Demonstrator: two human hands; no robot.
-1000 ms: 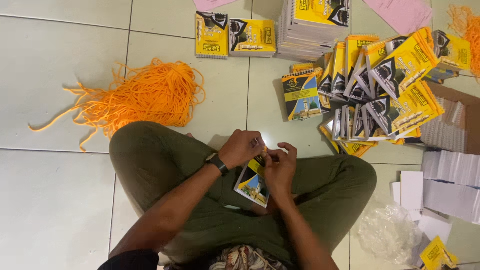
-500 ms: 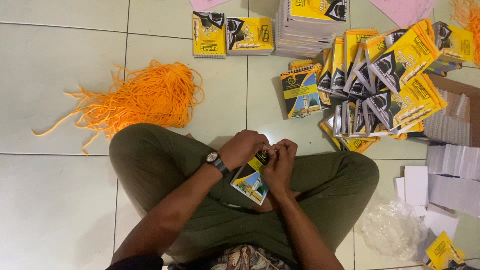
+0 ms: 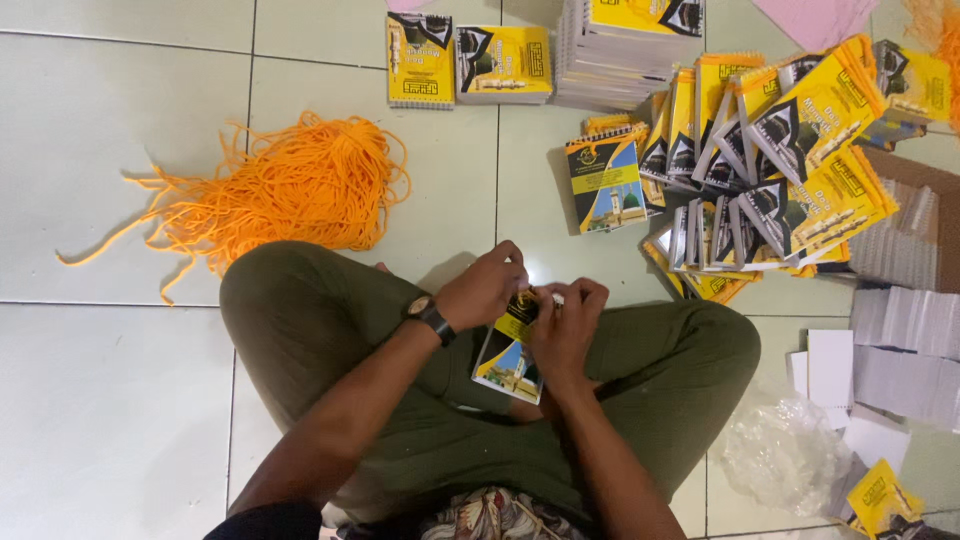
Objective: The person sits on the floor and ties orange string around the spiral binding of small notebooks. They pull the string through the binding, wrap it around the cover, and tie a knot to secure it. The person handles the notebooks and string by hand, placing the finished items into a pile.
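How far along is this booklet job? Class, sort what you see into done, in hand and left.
Done, probably: two booklets laid side by side near the top. In hand: the left hand and right hand both grip one small booklet at its top edge. Left: the jumbled booklet heap and the orange cord bundle, it seems.

both hands (image 3: 530, 305) together, fingers pinched

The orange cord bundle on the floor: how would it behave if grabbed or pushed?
The orange cord bundle looks floppy: loose strands trail out at its left edge, so it would likely sag and shed ends when lifted. It is probably light for its bulk. Pushed over the smooth floor tiles, it would likely spread rather than slide whole.
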